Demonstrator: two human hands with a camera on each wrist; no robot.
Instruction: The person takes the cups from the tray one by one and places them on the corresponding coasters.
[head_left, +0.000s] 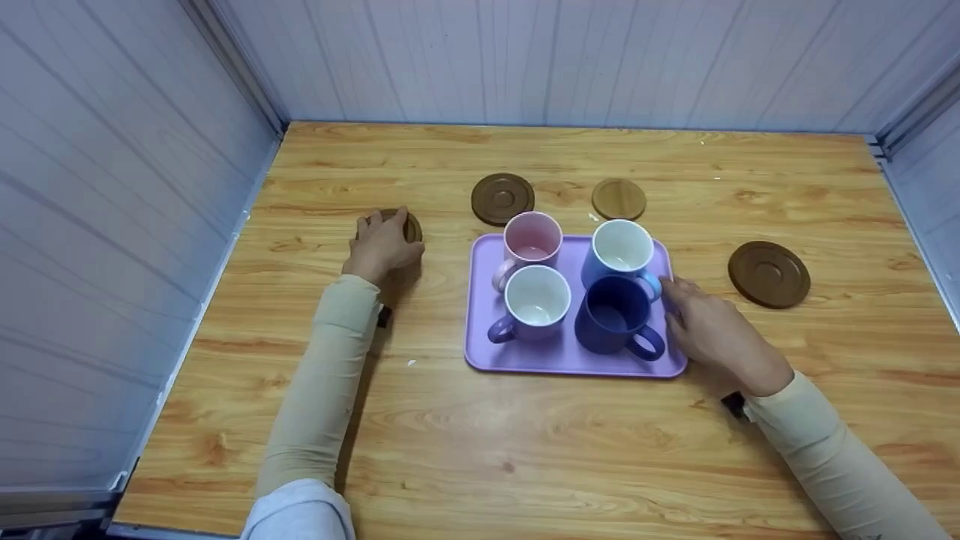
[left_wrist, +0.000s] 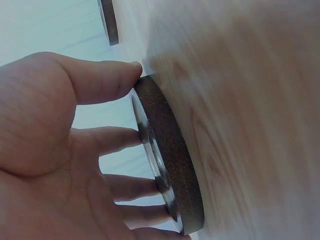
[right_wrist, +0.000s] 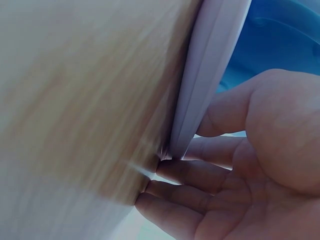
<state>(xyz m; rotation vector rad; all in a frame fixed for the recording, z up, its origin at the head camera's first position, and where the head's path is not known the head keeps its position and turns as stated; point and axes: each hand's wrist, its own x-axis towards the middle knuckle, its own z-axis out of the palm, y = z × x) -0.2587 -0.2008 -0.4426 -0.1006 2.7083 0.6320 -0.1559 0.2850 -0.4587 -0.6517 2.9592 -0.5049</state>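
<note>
My left hand (head_left: pixel 384 244) is over a dark brown round wooden coaster (head_left: pixel 412 227) at the left of the table. In the left wrist view, the thumb meets the rim of this coaster (left_wrist: pixel 170 155), and the fingertips lie across its grooved top. My right hand (head_left: pixel 709 322) touches the right edge of a lilac tray (head_left: pixel 577 364). Seen from the right wrist, the thumb is against the tray's rim (right_wrist: pixel 207 75), while several fingertips rest on the tabletop. On the tray stand a pink mug (head_left: pixel 532 244), a white-lined mug with a purple handle (head_left: pixel 536 304), a light blue mug (head_left: pixel 621 251) and a dark blue mug (head_left: pixel 613 319).
Behind the tray lie a dark coaster (head_left: pixel 502 199) and a smaller, lighter one (head_left: pixel 619 199). Another dark coaster (head_left: pixel 769 274) is right of the right hand. Pale panels (head_left: pixel 570 60) border the wooden table (head_left: pixel 525 450) at the back and sides.
</note>
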